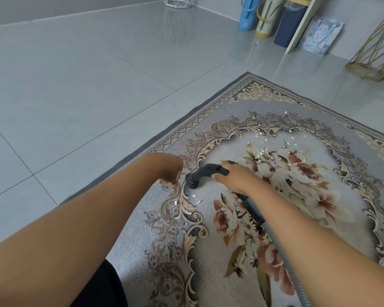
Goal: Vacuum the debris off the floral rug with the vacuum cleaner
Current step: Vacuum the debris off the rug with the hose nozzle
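Left arm reaches low, left hand (170,173) bent down beside nozzle (200,173), grip unclear. Right hand (235,178) grasps nozzle, brush on rug (138,251), mid-vacuuming. Next: drag to flakes (194,197) nearby, then far flakes (262,149)

Right grip (233,178) clasps the nozzle (201,173); left grip (170,172) droops from a bent wrist.
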{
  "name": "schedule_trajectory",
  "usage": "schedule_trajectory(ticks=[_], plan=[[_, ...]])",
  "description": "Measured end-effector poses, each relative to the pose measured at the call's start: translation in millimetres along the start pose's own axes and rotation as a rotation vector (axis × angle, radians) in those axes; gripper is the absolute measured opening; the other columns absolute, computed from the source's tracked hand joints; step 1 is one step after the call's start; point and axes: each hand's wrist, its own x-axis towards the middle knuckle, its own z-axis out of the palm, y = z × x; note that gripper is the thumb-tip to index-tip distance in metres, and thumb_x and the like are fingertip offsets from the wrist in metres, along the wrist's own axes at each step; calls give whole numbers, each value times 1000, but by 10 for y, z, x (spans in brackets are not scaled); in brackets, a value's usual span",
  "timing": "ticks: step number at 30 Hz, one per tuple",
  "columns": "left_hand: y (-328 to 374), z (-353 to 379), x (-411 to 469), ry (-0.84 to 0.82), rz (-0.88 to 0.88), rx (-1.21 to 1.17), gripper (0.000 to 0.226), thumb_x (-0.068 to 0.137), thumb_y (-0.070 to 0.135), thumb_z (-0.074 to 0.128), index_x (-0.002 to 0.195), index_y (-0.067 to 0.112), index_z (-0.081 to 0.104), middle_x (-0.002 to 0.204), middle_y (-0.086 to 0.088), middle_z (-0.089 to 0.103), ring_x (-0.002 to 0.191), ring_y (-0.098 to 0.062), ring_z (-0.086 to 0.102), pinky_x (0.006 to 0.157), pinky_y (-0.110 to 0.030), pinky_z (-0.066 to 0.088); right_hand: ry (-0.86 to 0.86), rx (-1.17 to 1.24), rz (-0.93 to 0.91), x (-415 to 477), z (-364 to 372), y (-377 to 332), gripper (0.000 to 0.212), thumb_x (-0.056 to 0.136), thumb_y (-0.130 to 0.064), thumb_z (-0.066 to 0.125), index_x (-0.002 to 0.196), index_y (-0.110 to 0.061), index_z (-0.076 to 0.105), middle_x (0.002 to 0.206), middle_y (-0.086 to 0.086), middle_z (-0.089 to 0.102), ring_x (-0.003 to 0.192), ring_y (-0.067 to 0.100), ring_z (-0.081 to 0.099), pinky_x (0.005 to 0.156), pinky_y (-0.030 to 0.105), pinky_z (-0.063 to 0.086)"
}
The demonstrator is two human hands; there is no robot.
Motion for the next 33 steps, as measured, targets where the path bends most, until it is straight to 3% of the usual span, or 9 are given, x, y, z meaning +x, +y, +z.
schedule_trajectory(ticks=[5,8,12,17,19,22,27,33], plan=[[4,8,3,4,9,-13,39,90,27,65,123,7,62,101,-10,73,84,-19,72,80,-29,54,-10,-52,28,251,-43,-176,45,94,-49,48,115,-11,60,85,5,67,72,22,63,60,29,45],[17,8,13,10,15,-10,36,90,27,66,120,7,63,96,-11,74,84,-20,73,80,-30,56,-49,-95,35,285,-112,-227,53,95,-52,48,122,-8,60,109,11,70,97,29,68,69,30,46],[26,15,8,7,20,-8,36,90,27,66,121,8,63,95,-11,74,83,-20,73,80,-31,57,-67,-145,9,162,-113,-213,51,95,-52,48,127,-12,55,109,11,67,83,24,59,63,30,43],[21,31,1,9,20,18,36,90,26,66,121,8,63,99,-10,74,82,-18,73,82,-32,57,-130,-197,-26,-193,-121,25,49,97,-52,44,135,-21,50,118,9,60,107,28,56,92,36,47],[19,31,-1,6,21,18,37,90,26,66,121,6,63,101,-10,73,83,-18,73,82,-33,57,-168,-145,-11,-349,-93,183,51,96,-52,45,140,-25,44,106,3,59,99,24,56,90,35,46],[18,24,4,3,24,24,38,90,26,66,121,6,62,101,-10,73,83,-19,73,85,-34,57,-160,-186,-28,-512,-47,365,53,95,-53,46,143,-30,41,119,5,60,107,25,58,91,36,46],[5,34,-2,3,0,24,41,90,27,66,123,4,61,106,-9,72,84,-20,73,88,-36,55,-73,-73,-104,-543,60,341,42,95,-46,46,135,-34,48,119,0,63,104,23,59,93,42,49],[6,6,-44,-12,-5,16,39,91,27,65,122,3,62,108,-10,72,86,-21,73,89,-36,55,-75,-62,-180,-337,263,4,45,95,-52,47,138,-37,45,126,-1,62,111,24,57,89,37,48]])
